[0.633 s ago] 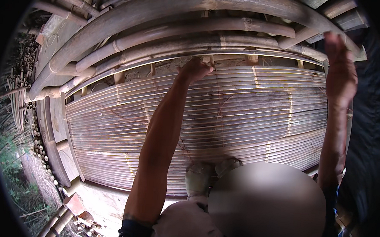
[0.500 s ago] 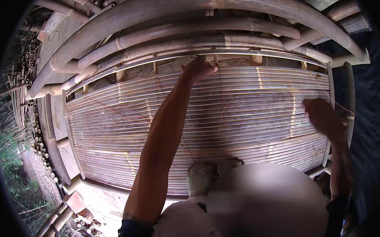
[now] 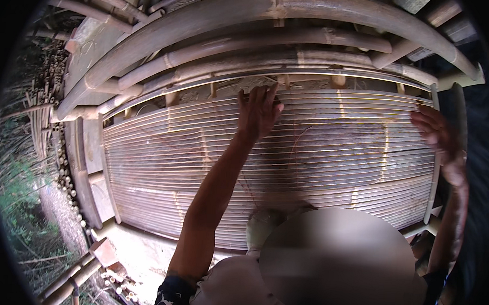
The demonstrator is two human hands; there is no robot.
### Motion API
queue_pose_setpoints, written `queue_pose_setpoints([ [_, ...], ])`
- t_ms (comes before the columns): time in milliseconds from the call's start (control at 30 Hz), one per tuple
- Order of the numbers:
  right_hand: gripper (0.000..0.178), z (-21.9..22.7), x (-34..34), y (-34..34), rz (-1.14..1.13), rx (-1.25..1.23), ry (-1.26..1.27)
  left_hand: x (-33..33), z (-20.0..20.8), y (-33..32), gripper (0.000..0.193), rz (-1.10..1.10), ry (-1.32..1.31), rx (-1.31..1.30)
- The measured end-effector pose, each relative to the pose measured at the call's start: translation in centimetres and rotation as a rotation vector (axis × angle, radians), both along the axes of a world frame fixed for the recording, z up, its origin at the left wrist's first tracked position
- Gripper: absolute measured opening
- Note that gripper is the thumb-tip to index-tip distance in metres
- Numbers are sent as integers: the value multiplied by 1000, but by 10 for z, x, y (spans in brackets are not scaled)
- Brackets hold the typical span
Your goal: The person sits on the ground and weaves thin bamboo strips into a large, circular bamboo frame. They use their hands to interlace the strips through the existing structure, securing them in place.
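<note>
A bamboo panel (image 3: 332,145) of many thin parallel slats lies in front of me, between an upright side piece at each end. My left hand (image 3: 257,112) reaches over its far edge near the middle, fingers stretched and apart, fingertips at the farthest slats. At the far right end, my right hand (image 3: 439,134) is close to the right side piece (image 3: 433,171), its fingers loosely bent and apart, slightly smeared. Neither hand visibly holds anything. A thin reddish cord (image 3: 295,149) loops across the slats.
Thick bamboo poles (image 3: 217,26) run across beyond the panel. Left of it, cut bamboo ends (image 3: 68,183) are stacked near green plants (image 3: 24,197). A dark sheet (image 3: 480,179) hangs at the right. A reddish block (image 3: 105,251) is at the lower left.
My left hand has gone from bunched fingers to spread ones at the far edge. The right hand has shifted up along the right end, its fingers looser. The whole view has moved slightly.
</note>
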State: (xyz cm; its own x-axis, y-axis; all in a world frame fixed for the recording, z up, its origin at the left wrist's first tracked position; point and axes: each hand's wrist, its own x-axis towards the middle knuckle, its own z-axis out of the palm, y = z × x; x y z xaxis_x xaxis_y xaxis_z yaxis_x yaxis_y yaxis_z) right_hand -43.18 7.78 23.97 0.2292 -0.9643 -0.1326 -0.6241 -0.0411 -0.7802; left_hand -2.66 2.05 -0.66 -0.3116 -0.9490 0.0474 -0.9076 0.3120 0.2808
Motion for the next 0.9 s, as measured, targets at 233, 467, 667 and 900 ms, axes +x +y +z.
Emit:
queue_pose_setpoints([
  [233,62,7,-155,-19,-681,-459,1158,5,39,107,63,-86,102,9],
  [467,38,-192,101,-72,-221,-456,156,75,82,193,29,334,267,-167],
  [667,43,-203,338,8,228,-328,308,144,116,285,20,693,127,-251],
  [900,28,-233,356,23,170,-482,331,217,58,320,20,980,220,-315],
])
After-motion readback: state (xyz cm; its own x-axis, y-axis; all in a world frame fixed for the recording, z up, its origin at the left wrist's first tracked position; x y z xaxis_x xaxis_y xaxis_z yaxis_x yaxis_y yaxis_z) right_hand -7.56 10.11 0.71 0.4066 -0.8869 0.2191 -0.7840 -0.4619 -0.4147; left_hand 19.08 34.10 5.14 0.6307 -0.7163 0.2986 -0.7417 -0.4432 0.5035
